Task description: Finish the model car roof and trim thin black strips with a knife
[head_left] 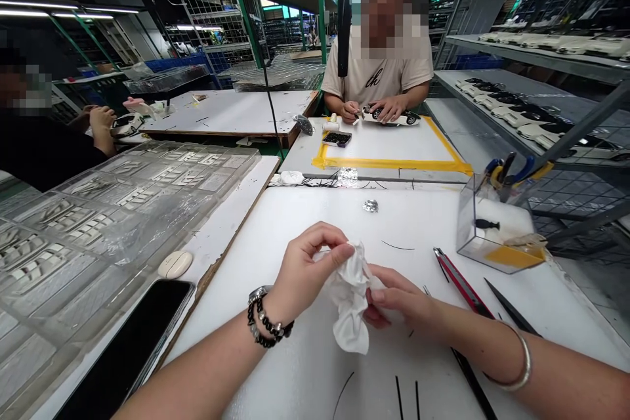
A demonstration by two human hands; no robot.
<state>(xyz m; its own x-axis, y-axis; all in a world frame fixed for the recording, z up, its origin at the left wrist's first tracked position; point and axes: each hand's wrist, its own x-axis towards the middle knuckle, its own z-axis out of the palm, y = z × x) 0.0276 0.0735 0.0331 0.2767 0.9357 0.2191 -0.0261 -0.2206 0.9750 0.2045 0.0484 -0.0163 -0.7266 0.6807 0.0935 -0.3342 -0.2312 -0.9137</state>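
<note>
A crumpled white tissue (350,305) hangs between my two hands above the white tabletop (256,354). My left hand (315,262) pinches its upper part between thumb and fingers. On the other side, my right hand (398,298) closes its thumb and fingers on the tissue's right edge; part of those fingers is hidden behind it. Below and around my hands lie several thin black strips (399,397). Right of my right hand are a red utility knife (462,282) and dark pointed tweezers (512,308).
A clear box (467,236) with tools stands at the right. Phone (132,341), white oval case (175,264) and compartment trays (147,210) lie left. Crumpled foil (370,205) lies ahead. Across the table a person holds a model car (394,116); shelves of cars (531,111) stand right.
</note>
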